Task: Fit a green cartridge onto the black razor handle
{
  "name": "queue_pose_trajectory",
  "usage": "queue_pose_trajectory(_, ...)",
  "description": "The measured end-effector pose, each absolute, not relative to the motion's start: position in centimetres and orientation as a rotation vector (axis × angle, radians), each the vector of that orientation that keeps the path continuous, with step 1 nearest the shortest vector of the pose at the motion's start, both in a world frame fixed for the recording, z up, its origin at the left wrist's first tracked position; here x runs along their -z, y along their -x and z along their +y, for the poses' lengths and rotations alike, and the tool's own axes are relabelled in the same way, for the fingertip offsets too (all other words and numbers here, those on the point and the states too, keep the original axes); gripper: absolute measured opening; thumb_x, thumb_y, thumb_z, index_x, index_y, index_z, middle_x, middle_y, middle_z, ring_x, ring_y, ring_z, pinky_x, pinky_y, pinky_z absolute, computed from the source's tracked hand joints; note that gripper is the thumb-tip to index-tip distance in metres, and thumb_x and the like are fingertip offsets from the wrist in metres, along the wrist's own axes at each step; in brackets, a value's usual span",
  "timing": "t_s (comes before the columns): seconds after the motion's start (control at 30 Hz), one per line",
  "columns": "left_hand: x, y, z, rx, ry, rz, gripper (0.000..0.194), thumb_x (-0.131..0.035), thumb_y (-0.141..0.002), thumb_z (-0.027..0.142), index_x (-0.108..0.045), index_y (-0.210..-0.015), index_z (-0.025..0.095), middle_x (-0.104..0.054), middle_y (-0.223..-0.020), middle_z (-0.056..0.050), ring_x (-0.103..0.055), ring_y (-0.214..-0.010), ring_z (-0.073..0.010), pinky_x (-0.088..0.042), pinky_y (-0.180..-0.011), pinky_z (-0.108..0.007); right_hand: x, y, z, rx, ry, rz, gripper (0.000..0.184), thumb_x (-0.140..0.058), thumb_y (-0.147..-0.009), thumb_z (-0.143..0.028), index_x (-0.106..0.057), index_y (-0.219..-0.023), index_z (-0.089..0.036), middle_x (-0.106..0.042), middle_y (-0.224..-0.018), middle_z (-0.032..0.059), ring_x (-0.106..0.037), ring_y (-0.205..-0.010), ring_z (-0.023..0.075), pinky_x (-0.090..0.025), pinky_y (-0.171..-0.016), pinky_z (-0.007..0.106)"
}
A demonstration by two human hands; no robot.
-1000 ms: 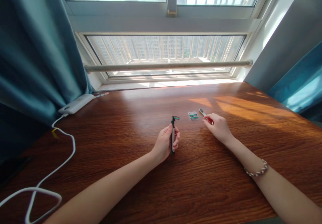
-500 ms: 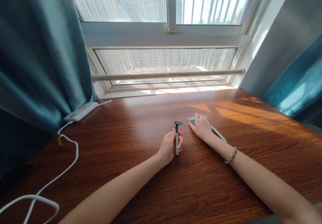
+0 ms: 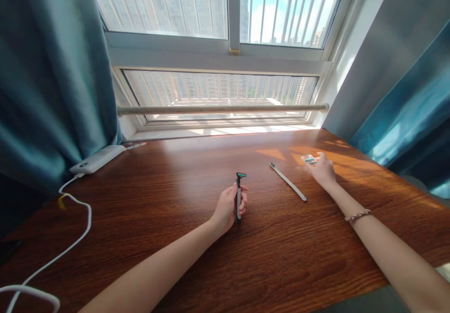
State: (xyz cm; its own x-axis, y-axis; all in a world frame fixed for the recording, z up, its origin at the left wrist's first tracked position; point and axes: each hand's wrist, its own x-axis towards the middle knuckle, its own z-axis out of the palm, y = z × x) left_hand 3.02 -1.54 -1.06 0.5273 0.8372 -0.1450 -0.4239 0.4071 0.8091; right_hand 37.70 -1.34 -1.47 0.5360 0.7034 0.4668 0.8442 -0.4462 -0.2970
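My left hand (image 3: 225, 207) is closed around the grey and black handle of a razor (image 3: 239, 199), held upright with its green-striped head at the top. Farther right, my right hand (image 3: 323, 170) grips a small clear pack of razor cartridges (image 3: 309, 159), with green strips showing through it. A toothbrush (image 3: 288, 181) with a pale handle and dark bristles lies slantwise on the table between the two hands, touched by neither.
The brown wooden table (image 3: 168, 238) runs up to the window. At the left, a white power bank (image 3: 96, 159) with a white cable (image 3: 87, 224) lies beside the blue curtain (image 3: 59, 69). Sunlight falls on the table's right side.
My right hand has moved right with the cartridge pack, away from the toothbrush, which now shows in full. My left hand still holds the razor upright. The view has shifted slightly.
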Motion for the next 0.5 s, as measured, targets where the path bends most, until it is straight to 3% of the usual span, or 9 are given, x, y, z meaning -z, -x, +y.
queue_pose_trajectory(0.17, 1.2, -3.0, -1.5, -0.869, -0.81, 0.608, 0.033, -0.052, -0.077, 0.046, -0.052, -0.082, 0.013, -0.05, -0.052, 0.004, -0.034, -0.033, -0.0036, -0.027, -0.033, -0.016, 3.9, -43.2, -2.4, 0.345, 2.317, -1.077, 0.062, -0.06, -0.068, -0.037, -0.04, -0.118, -0.008, -0.063, -0.1, 0.0177, -0.055, -0.087, 0.0295, -0.039, -0.075, 0.038)
queue_pose_trajectory(0.5, 1.1, -3.1, -1.5, -0.849, -0.824, 0.662, 0.031, -0.05, -0.08, 0.044, -0.051, -0.082, 0.013, -0.05, -0.052, 0.004, -0.033, -0.032, -0.0021, -0.027, -0.033, -0.015, 5.6, -46.0, -2.2, 0.278, 2.323, -0.986, 0.062, -0.062, -0.065, -0.035, -0.041, -0.118, -0.012, -0.064, -0.102, 0.0139, -0.057, -0.088, 0.029, -0.039, -0.077, 0.037)
